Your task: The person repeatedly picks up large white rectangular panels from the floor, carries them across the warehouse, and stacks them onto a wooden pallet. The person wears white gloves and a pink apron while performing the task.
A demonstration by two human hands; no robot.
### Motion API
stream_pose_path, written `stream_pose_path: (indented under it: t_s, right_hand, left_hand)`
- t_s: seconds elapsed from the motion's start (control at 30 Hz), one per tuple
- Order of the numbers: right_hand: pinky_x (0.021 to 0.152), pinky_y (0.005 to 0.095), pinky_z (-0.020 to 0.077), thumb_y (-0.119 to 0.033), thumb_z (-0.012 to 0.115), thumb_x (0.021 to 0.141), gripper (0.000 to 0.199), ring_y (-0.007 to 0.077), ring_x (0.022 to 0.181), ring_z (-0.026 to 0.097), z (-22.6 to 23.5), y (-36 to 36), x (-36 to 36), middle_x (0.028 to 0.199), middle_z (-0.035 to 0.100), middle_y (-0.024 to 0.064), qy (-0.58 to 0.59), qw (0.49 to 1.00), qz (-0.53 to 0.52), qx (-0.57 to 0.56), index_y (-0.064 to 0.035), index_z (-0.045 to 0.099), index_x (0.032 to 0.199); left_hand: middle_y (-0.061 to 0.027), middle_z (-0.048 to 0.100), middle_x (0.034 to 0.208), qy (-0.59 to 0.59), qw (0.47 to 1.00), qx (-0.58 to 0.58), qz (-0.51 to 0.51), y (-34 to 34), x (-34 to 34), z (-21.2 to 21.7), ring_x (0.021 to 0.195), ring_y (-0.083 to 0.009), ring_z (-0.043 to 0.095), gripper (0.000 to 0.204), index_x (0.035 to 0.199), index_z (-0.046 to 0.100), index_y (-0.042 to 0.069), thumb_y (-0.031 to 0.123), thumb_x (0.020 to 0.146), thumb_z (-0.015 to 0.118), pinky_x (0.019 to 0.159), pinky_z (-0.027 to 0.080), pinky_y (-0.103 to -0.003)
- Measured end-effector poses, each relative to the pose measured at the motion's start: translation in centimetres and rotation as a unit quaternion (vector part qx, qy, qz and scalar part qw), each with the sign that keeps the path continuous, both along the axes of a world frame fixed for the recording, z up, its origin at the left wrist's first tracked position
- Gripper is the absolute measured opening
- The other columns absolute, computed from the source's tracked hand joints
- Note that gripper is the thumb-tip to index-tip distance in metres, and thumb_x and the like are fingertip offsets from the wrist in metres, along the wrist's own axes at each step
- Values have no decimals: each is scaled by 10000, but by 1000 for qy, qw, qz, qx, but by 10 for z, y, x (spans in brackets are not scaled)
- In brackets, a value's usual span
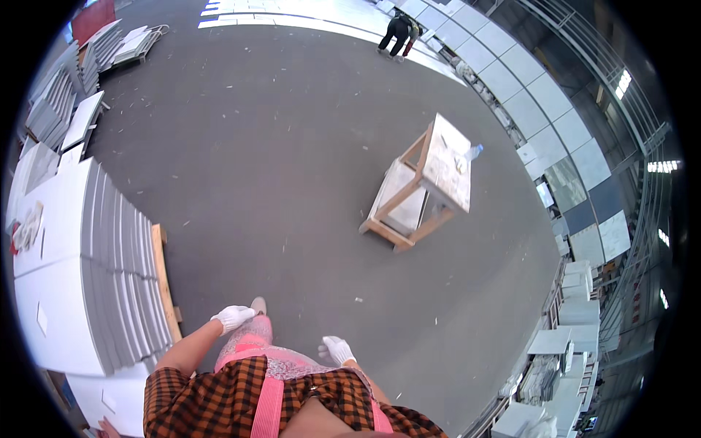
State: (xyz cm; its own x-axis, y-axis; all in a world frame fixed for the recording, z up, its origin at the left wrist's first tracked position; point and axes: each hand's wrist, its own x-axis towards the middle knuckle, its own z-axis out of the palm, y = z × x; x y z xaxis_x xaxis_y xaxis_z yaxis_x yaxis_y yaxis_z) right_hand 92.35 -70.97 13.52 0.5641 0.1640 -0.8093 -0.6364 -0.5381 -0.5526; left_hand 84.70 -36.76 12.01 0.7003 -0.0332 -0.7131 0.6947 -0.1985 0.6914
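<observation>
My left hand (pixel 235 317), in a white knit glove, hangs in front of my left thigh and holds nothing that I can see. Its fingers look loosely stretched. The right hand (pixel 336 350) wears a matching glove and hangs at my other side, its fingers loosely bent and a little apart, with nothing visible in it. Nearest to my left arm stands a tall stack of white panels (pixel 124 270) on a wooden pallet (pixel 166 281). I wear a pink patterned apron (pixel 292 363) over an orange and black checked shirt.
A wooden work table (pixel 445 157) with a lower shelf stands ahead, a bottle (pixel 475 152) on top. Another person (pixel 401 35) bends down far off. A bare hand (pixel 109 429) shows by panels at lower left. Slabs (pixel 518 80) line the right side.
</observation>
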Motion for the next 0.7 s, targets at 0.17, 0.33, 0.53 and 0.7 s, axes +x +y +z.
stream_pose_path:
  t_s: [0.17,0.33,0.53,0.7]
  right_hand:
    - [650,409,528,-278,482,893,325,293,781,655,18,-17,95,919,648,195,-1,985,-158,-68,-8,587,1041]
    - [683,425,519,-246,515,843,273,315,806,645,-32,-43,160,914,647,194,-33,976,-90,-194,-24,597,980]
    - [722,445,507,-207,554,782,213,343,837,633,-106,0,342,908,645,193,-102,965,135,-201,-43,609,906]
    - [684,397,476,-205,575,767,184,296,775,612,-89,104,631,850,629,154,-228,910,317,-142,-45,606,854]
  left_hand:
    - [-131,589,1168,54,989,-124,60,55,154,44,1071,-229,556,484,1187,557,41,422,899,480,947,410,-366]
    - [-163,580,1175,45,994,-86,41,94,310,44,1070,-260,562,499,1194,542,9,406,896,488,939,423,-376]
    - [-156,557,1224,99,968,190,-133,149,461,0,1138,-288,519,540,1196,557,41,433,847,431,972,385,-379]
    - [-141,569,1212,72,958,223,-164,183,585,15,1138,-307,517,535,1182,571,64,444,851,390,968,379,-393]
